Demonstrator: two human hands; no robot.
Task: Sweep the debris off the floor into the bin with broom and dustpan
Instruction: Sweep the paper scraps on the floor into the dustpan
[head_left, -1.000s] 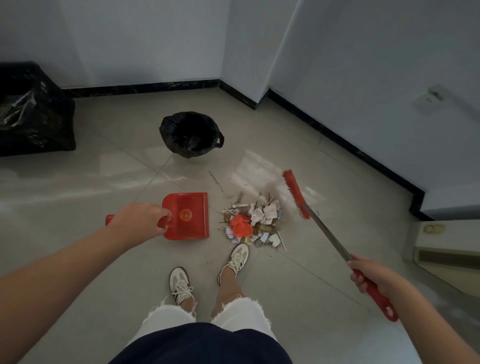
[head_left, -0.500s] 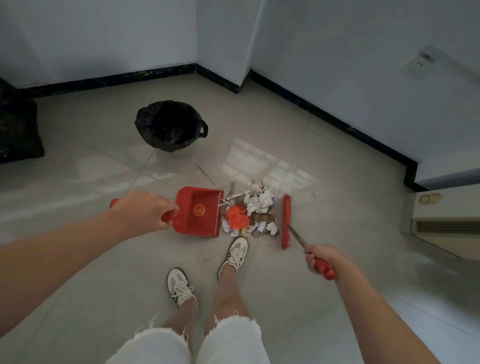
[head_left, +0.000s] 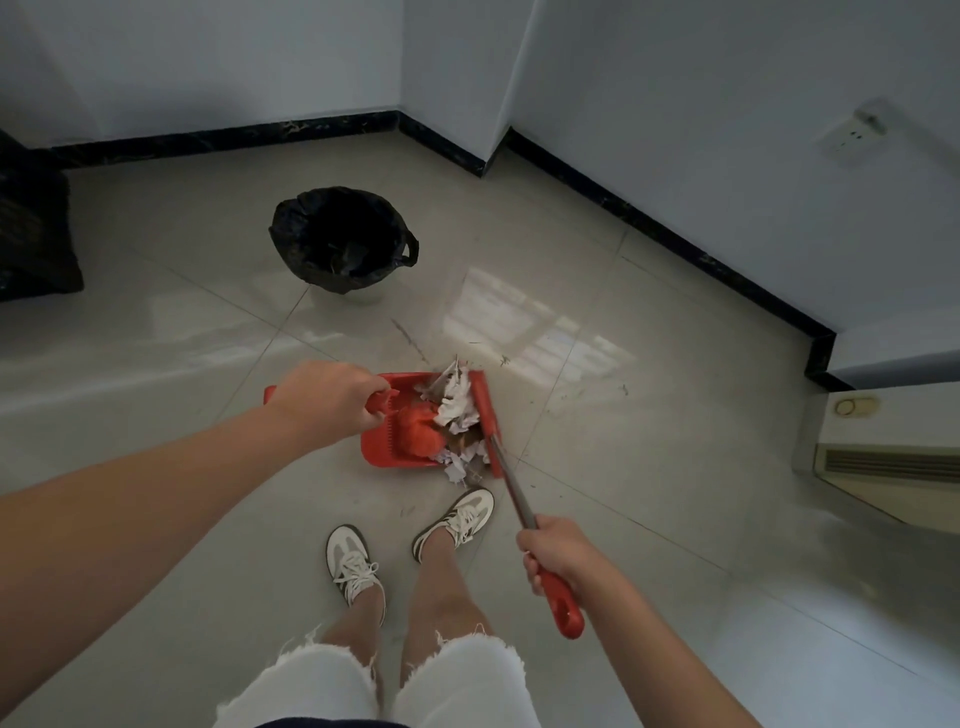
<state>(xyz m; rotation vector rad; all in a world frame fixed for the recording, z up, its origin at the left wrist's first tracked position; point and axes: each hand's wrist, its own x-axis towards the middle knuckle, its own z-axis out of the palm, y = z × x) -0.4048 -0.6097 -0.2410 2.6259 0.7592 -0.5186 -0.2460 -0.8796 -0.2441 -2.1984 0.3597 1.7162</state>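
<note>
Since a second ago: broom (head_left: 486, 415) swung in from 3 o'clock, head now at dustpan (head_left: 387, 451) mouth — debris (head_left: 451, 410) pile shoved mostly inside.

Risks: scraps (head_left: 457, 470) at pan's 5 o'clock corner likely left behind if pan lifts now; heaped paper may spill on carry to bin (head_left: 343, 239) at 11 o'clock.

Left hand (head_left: 324, 399) closed around dustpan handle. Right hand (head_left: 558, 553) closed around broom's red grip.

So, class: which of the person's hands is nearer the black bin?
Left. The left hand holds the dustpan just below the bin; the right hand is farther back.
</note>
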